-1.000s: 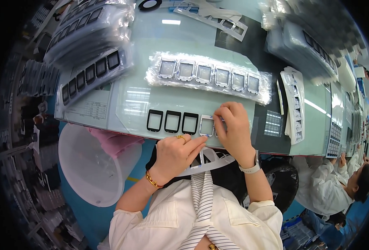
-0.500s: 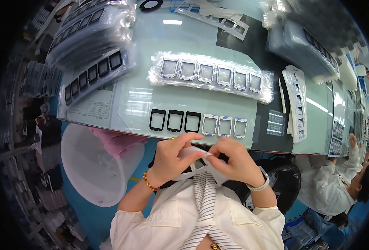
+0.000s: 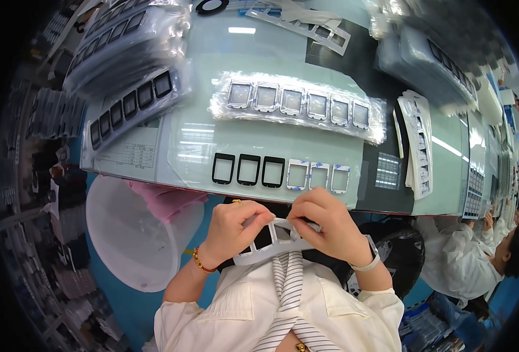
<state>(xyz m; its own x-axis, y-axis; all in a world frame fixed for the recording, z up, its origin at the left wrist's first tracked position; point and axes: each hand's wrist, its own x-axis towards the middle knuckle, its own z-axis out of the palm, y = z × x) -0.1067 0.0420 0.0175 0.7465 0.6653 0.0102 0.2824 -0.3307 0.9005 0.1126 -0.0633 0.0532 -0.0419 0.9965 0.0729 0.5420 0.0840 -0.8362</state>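
Seen from the head camera, a person in a cream shirt is working at the front edge of a glass-topped bench (image 3: 189, 170), both hands meeting just off that edge. A white windowed strip (image 3: 262, 254) is hanging between them above the striped tie (image 3: 286, 276), its long axis running left to right, roughly along the bench's front edge and rising slightly toward the right. The strip is lying below the fingertips, toward the body, and neither hand is clearly nearer. The left hand (image 3: 236, 226) is pinching the strip's far margin between thumb and forefinger; the right hand (image 3: 324, 226) is pinching just beside it, nearly closed, its remaining fingers curling inward. Whether a thin film is also sitting in that right-hand grip, one cannot tell. Beyond the hands, three black frames (image 3: 249, 157) and, to their right, three white frames (image 3: 297, 163) with blue marks are lining the bench's front edge. The right hand is partly covering the middle white one.
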